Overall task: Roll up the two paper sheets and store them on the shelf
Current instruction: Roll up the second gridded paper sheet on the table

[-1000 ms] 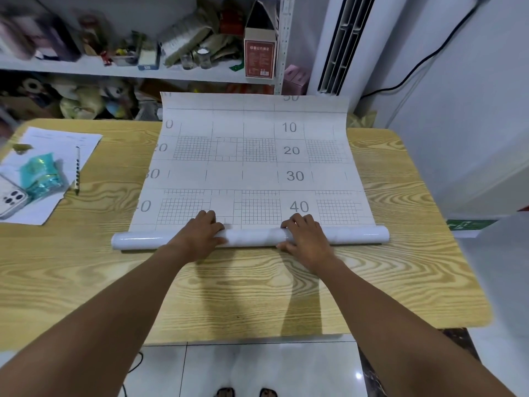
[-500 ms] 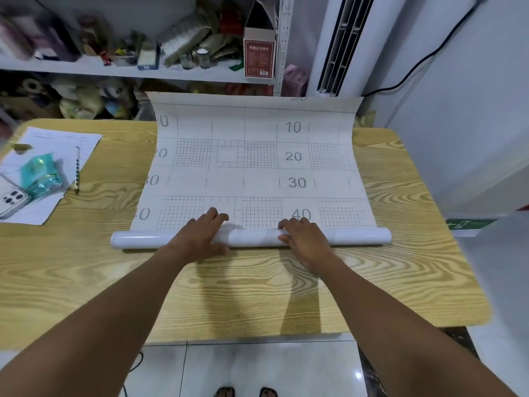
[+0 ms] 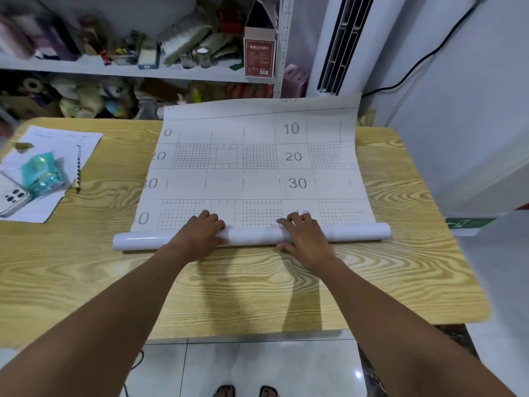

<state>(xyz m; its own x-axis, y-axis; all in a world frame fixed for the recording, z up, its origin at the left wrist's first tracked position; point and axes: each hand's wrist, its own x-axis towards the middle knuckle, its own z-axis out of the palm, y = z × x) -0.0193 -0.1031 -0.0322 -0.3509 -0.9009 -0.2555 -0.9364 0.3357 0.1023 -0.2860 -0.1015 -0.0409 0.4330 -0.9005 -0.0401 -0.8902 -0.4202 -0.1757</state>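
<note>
At frame centre, the left hand [image 3: 197,236] and right hand [image 3: 305,239] are each wrapping their grip around the middle of the paper roll [image 3: 252,235], likely so it winds evenly. Its unrolled sheet [image 3: 257,173] is lying up-frame across the desk [image 3: 406,270].

A cluttered home workroom or storeroom is suggested. Behind the far edge of the pale wood-grain desk [image 3: 400,267], a white metal shelf unit [image 3: 86,65] is crammed with boxes, jars and soft toys, among them a tall red-and-white cardboard box [image 3: 259,57]. A white floor-standing air conditioner [image 3: 340,44] is set beside it. A printed white document page [image 3: 57,144], a thin dark pencil [image 3: 78,170] and a white smartphone [image 3: 13,197] are left at the desk's left edge. Below, glossy white floor tiles [image 3: 257,365] are seen.
</note>
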